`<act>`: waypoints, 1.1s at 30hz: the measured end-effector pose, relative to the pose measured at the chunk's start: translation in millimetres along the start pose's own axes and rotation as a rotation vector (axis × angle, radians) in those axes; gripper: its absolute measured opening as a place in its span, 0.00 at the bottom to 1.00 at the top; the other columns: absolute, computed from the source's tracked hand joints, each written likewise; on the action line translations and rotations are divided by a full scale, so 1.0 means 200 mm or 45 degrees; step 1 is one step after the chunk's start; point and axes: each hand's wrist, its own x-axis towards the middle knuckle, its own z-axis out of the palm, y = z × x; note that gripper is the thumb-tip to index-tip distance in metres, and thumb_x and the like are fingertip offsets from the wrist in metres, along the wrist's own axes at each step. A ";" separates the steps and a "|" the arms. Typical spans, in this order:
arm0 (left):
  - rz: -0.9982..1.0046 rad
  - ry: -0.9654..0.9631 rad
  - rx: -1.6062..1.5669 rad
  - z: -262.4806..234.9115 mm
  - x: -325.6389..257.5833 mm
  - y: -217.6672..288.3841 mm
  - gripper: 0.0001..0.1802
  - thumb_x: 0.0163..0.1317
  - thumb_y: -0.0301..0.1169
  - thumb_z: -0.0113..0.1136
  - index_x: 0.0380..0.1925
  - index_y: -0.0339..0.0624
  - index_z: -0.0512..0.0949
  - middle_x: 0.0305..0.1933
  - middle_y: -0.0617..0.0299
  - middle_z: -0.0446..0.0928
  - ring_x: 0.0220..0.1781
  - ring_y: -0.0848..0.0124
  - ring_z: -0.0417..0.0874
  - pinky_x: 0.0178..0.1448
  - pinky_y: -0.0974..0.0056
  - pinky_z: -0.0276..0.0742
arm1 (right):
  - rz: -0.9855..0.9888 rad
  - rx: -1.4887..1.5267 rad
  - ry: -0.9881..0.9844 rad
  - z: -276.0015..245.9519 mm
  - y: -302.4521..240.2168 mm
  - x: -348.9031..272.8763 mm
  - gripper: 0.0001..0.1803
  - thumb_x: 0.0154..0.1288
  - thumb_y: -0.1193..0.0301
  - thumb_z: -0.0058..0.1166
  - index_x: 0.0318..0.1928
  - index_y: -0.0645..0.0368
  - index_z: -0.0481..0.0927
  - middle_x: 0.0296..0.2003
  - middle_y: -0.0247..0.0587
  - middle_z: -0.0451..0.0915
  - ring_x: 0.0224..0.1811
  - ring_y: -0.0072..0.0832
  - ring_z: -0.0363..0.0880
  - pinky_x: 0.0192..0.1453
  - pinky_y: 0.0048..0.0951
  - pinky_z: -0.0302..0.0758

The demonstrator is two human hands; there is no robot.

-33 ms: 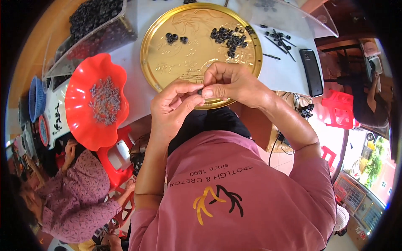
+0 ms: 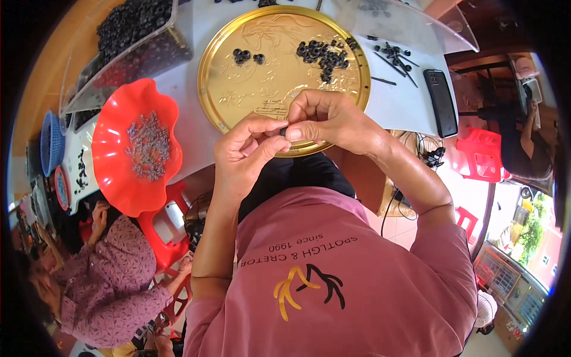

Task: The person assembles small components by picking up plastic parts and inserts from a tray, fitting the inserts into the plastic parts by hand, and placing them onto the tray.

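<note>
Shift since earlier frame is slight: gold tray [image 2: 238,83] and red bowl [image 2: 107,149] sit a touch farther left in view; hands match. Small dark piece [image 2: 283,131] lies directly between the fingertips of left hand [image 2: 250,143] and right hand [image 2: 327,122], both pinching it, neither clearly nearer, above the tray's near edge. Long axis: cannot tell, mostly covered.
</note>
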 end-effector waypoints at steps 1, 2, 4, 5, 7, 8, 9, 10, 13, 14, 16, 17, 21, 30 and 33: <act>0.003 -0.012 -0.003 0.00 0.01 -0.01 0.13 0.62 0.14 0.61 0.48 0.30 0.78 0.43 0.57 0.79 0.41 0.74 0.82 0.46 0.70 0.80 | -0.062 -0.049 0.013 0.00 0.00 -0.01 0.13 0.63 0.69 0.67 0.42 0.62 0.79 0.34 0.30 0.80 0.34 0.15 0.76 0.38 0.18 0.73; -0.002 -0.014 -0.054 0.01 0.02 -0.03 0.13 0.62 0.15 0.61 0.47 0.31 0.78 0.42 0.58 0.79 0.41 0.73 0.82 0.46 0.70 0.80 | -0.100 -0.141 0.001 -0.03 -0.01 -0.01 0.13 0.65 0.68 0.65 0.44 0.62 0.79 0.35 0.31 0.80 0.36 0.16 0.77 0.42 0.20 0.75; -0.007 -0.018 -0.103 0.01 0.04 -0.03 0.12 0.63 0.15 0.61 0.47 0.31 0.79 0.41 0.58 0.79 0.41 0.73 0.82 0.47 0.70 0.80 | -0.102 -0.221 0.147 -0.12 -0.05 -0.03 0.12 0.66 0.68 0.64 0.44 0.63 0.80 0.35 0.31 0.81 0.38 0.17 0.78 0.44 0.21 0.76; -0.012 0.001 -0.084 0.01 0.04 -0.03 0.12 0.63 0.16 0.61 0.47 0.32 0.78 0.41 0.58 0.79 0.40 0.73 0.82 0.47 0.69 0.81 | -0.101 -0.299 0.285 -0.17 -0.06 -0.04 0.12 0.67 0.68 0.63 0.45 0.63 0.81 0.36 0.32 0.82 0.39 0.17 0.79 0.47 0.22 0.76; -0.018 0.010 -0.068 0.00 0.05 -0.03 0.12 0.63 0.16 0.61 0.47 0.32 0.78 0.41 0.58 0.80 0.40 0.72 0.82 0.47 0.69 0.81 | -0.116 -0.561 0.567 -0.32 -0.07 -0.04 0.10 0.68 0.70 0.61 0.44 0.64 0.82 0.37 0.33 0.83 0.41 0.17 0.80 0.47 0.22 0.77; -0.023 0.028 -0.070 0.00 0.05 -0.04 0.12 0.63 0.17 0.61 0.47 0.32 0.78 0.41 0.58 0.80 0.40 0.72 0.82 0.48 0.68 0.81 | -0.368 -0.790 0.704 -0.43 -0.01 -0.02 0.11 0.66 0.67 0.60 0.42 0.61 0.84 0.35 0.36 0.86 0.33 0.24 0.82 0.40 0.30 0.79; -0.029 0.051 -0.072 -0.01 0.06 -0.05 0.12 0.64 0.17 0.61 0.47 0.32 0.78 0.42 0.58 0.80 0.40 0.72 0.82 0.48 0.67 0.81 | -0.369 -0.791 0.704 -0.47 -0.02 -0.02 0.11 0.66 0.67 0.60 0.42 0.61 0.84 0.35 0.36 0.86 0.33 0.24 0.82 0.40 0.30 0.79; -0.027 0.052 -0.071 -0.02 0.06 -0.05 0.12 0.64 0.17 0.61 0.47 0.32 0.78 0.42 0.58 0.80 0.40 0.72 0.82 0.48 0.67 0.81 | -0.325 -0.961 0.793 -0.50 -0.04 -0.01 0.11 0.65 0.67 0.60 0.42 0.61 0.84 0.37 0.39 0.86 0.33 0.27 0.83 0.41 0.31 0.79; -0.030 0.036 -0.070 -0.02 0.07 -0.06 0.12 0.64 0.17 0.60 0.47 0.32 0.78 0.43 0.57 0.80 0.40 0.72 0.82 0.48 0.67 0.81 | -0.294 -1.263 0.884 -0.55 -0.04 0.04 0.10 0.64 0.66 0.59 0.42 0.57 0.85 0.39 0.44 0.85 0.34 0.39 0.84 0.41 0.35 0.79; -0.022 0.047 -0.071 -0.01 0.07 -0.07 0.11 0.63 0.18 0.60 0.47 0.34 0.79 0.43 0.56 0.81 0.39 0.71 0.83 0.47 0.66 0.81 | -0.422 -1.502 0.862 -0.56 -0.02 0.08 0.10 0.64 0.66 0.57 0.42 0.57 0.85 0.39 0.43 0.84 0.35 0.42 0.83 0.41 0.37 0.79; -0.012 0.058 -0.069 0.00 0.08 -0.06 0.11 0.63 0.19 0.61 0.46 0.35 0.79 0.43 0.54 0.83 0.39 0.71 0.83 0.46 0.64 0.81 | -0.562 -1.759 0.801 -0.56 -0.01 0.14 0.10 0.66 0.66 0.53 0.42 0.54 0.85 0.38 0.39 0.82 0.36 0.46 0.83 0.38 0.42 0.79; -0.007 0.057 -0.051 0.01 0.08 -0.06 0.11 0.63 0.19 0.61 0.46 0.35 0.79 0.43 0.54 0.83 0.39 0.71 0.83 0.47 0.65 0.81 | -0.563 -1.759 0.803 -0.55 -0.01 0.16 0.10 0.66 0.66 0.53 0.42 0.54 0.85 0.38 0.39 0.82 0.36 0.46 0.83 0.38 0.42 0.79; -0.055 0.107 -0.024 0.02 0.06 -0.03 0.11 0.63 0.19 0.60 0.46 0.35 0.79 0.43 0.54 0.83 0.39 0.71 0.83 0.47 0.65 0.81 | -0.356 -1.984 0.725 -0.56 -0.02 0.26 0.10 0.65 0.68 0.53 0.43 0.52 0.85 0.40 0.39 0.82 0.40 0.44 0.83 0.43 0.42 0.79; -0.042 0.072 -0.077 -0.01 0.07 -0.04 0.12 0.64 0.17 0.60 0.48 0.32 0.77 0.44 0.57 0.81 0.41 0.72 0.82 0.49 0.67 0.81 | -0.165 -2.152 0.579 -0.54 -0.03 0.30 0.11 0.67 0.67 0.52 0.45 0.52 0.85 0.42 0.39 0.82 0.40 0.45 0.83 0.46 0.43 0.79; -0.062 0.119 -0.071 0.00 0.08 -0.02 0.12 0.65 0.19 0.60 0.49 0.32 0.77 0.44 0.57 0.81 0.41 0.72 0.83 0.50 0.67 0.81 | -0.243 -2.138 0.625 -0.53 -0.03 0.29 0.10 0.63 0.70 0.54 0.43 0.56 0.83 0.41 0.44 0.82 0.38 0.47 0.83 0.43 0.44 0.80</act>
